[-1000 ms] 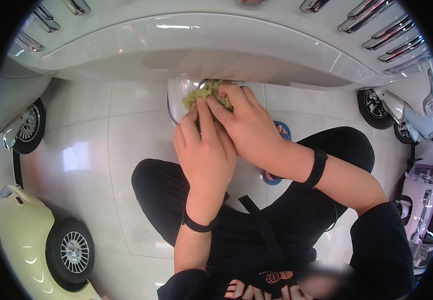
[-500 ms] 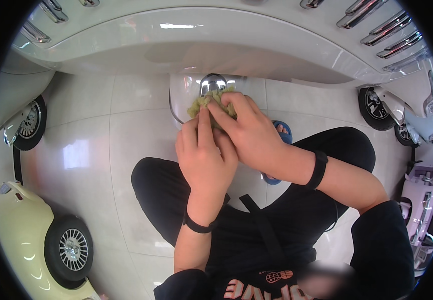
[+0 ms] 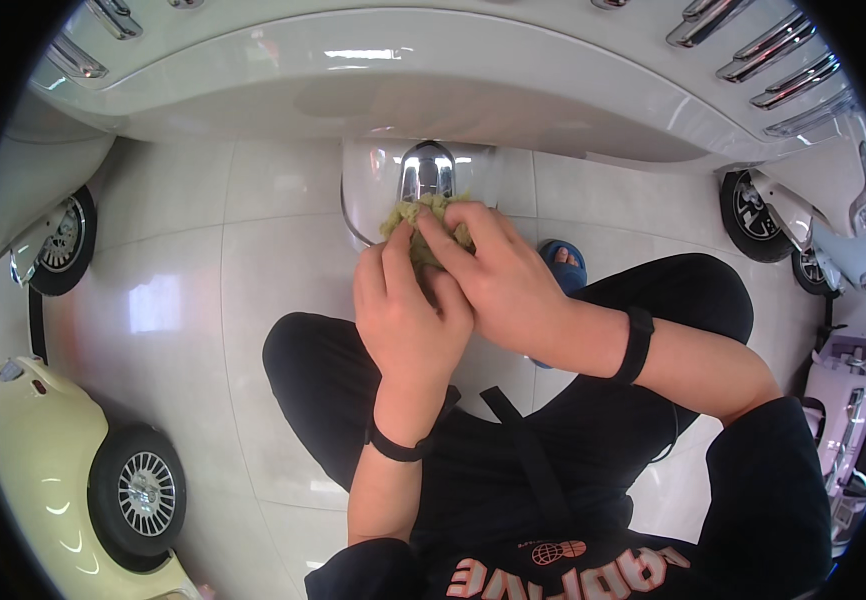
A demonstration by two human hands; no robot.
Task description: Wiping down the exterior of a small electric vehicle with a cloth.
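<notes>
Both of my hands grip one crumpled, fluffy yellow-green cloth (image 3: 411,212) in front of my crossed legs. My left hand (image 3: 403,300) pinches its near left side with the fingertips. My right hand (image 3: 498,265) closes on the right side, and its fingers reach across the top. The hands touch each other at the thumbs, and the underside of the cloth is hidden behind them. Just beyond the cloth is a rounded chrome piece (image 3: 426,170) on a glossy white fender-like part (image 3: 368,165). Whether the cloth touches the chrome cannot be made out.
A large glossy white vehicle body (image 3: 373,75) with chrome strips (image 3: 773,55) spans the far side. At left stands a pale yellow vehicle (image 3: 43,460) with a black wheel (image 3: 138,495). Other small vehicles line the right, one lilac (image 3: 838,400). Tiled floor (image 3: 153,370) lies between.
Both hands and the cloth have shifted slightly nearer to me, and more of the chrome piece shows beyond them. The grip looks much the same.
</notes>
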